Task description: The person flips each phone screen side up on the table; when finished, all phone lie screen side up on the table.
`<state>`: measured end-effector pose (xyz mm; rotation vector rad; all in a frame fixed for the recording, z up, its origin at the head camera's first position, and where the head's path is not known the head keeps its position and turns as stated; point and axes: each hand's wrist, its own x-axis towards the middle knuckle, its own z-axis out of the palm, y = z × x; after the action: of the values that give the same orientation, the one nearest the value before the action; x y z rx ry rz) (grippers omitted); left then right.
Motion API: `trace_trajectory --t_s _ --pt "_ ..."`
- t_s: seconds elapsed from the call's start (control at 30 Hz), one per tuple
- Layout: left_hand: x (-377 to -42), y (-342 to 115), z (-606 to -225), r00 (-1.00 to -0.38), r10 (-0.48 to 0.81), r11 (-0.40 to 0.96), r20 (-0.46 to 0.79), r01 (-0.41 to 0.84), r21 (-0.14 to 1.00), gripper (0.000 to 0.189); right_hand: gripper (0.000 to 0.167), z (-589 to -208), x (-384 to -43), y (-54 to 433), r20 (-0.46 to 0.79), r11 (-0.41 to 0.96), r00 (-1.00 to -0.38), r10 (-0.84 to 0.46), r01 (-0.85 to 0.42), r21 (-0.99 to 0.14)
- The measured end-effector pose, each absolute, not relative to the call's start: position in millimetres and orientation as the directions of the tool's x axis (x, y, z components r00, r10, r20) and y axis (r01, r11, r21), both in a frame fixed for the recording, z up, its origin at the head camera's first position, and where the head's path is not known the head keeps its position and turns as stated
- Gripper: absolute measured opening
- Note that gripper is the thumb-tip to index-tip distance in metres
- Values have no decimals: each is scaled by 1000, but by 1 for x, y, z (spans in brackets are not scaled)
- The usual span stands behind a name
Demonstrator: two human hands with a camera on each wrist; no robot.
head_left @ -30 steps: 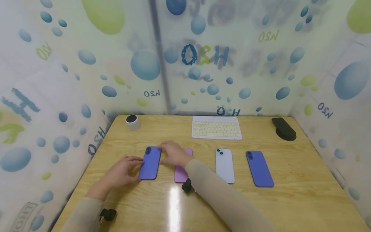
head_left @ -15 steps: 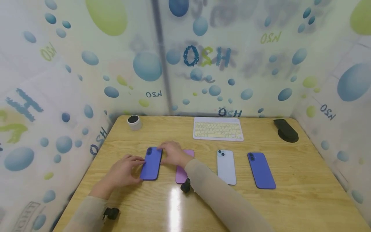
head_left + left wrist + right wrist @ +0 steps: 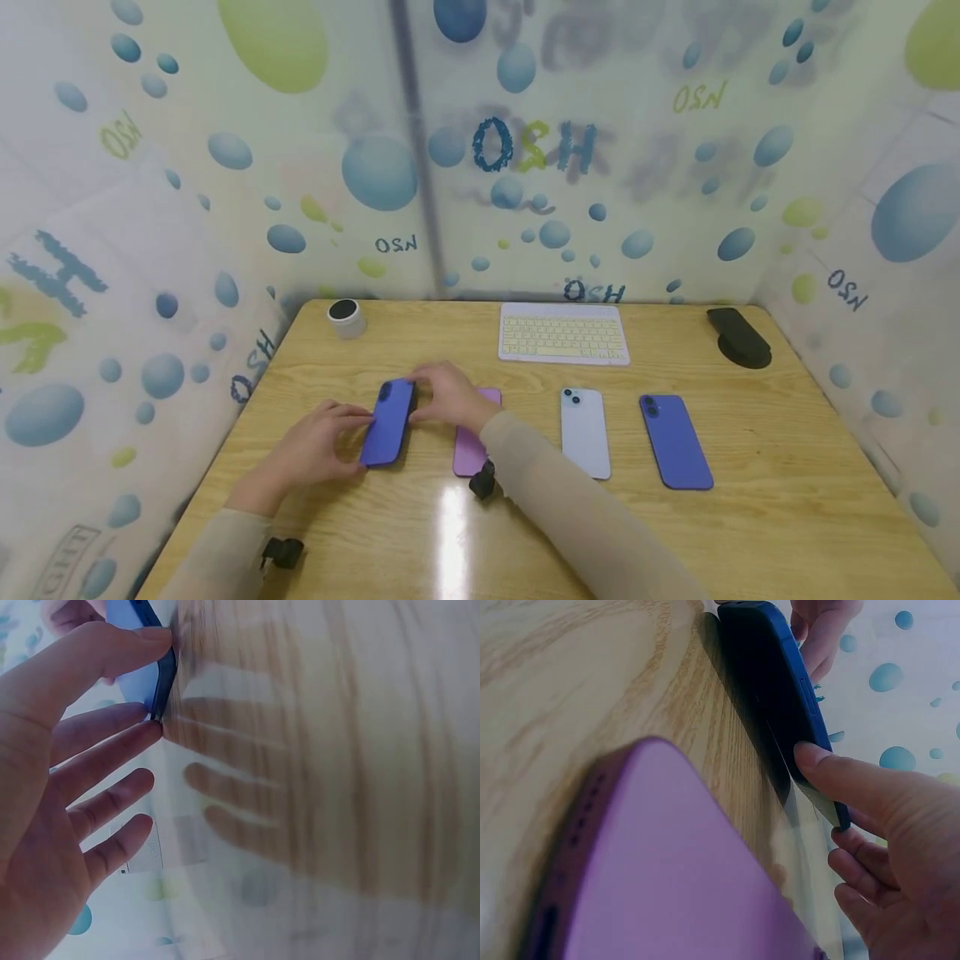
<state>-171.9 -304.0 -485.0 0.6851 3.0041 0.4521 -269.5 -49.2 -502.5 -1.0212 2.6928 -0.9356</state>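
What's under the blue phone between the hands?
Beneath the tilted blue phone, the shaded wooden table shows at its raised side; the surface toward its lower side is covered.

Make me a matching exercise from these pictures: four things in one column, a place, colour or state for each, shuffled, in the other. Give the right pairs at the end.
Things
1. Held blue phone
2. Purple phone
3. Keyboard
4. Black stand-like object

Descriptions
A. Partly hidden by the right hand and sleeve
B. Near the back right corner of the table
C. Tilted, with one long edge raised
D. White, with pale yellow keys

Right pairs: 1-C, 2-A, 3-D, 4-B
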Motion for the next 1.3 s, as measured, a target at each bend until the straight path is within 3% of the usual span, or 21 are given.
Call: trace_trajectory --t_s 0.7,1.03,1.3 --pt "-170 -304 -486 -880 470 796 65 454 400 71 71 -490 -269 -46 154 508 -754 -639 -564 -652" --pt "-170 -301 -489 -878 473 749 67 441 494 69 72 -484 -265 -48 154 493 -755 -638 -554 -671" --pt "-170 -301 -476 -857 497 656 139 476 586 70 73 -481 -261 -51 151 500 -747 -648 -566 -656"
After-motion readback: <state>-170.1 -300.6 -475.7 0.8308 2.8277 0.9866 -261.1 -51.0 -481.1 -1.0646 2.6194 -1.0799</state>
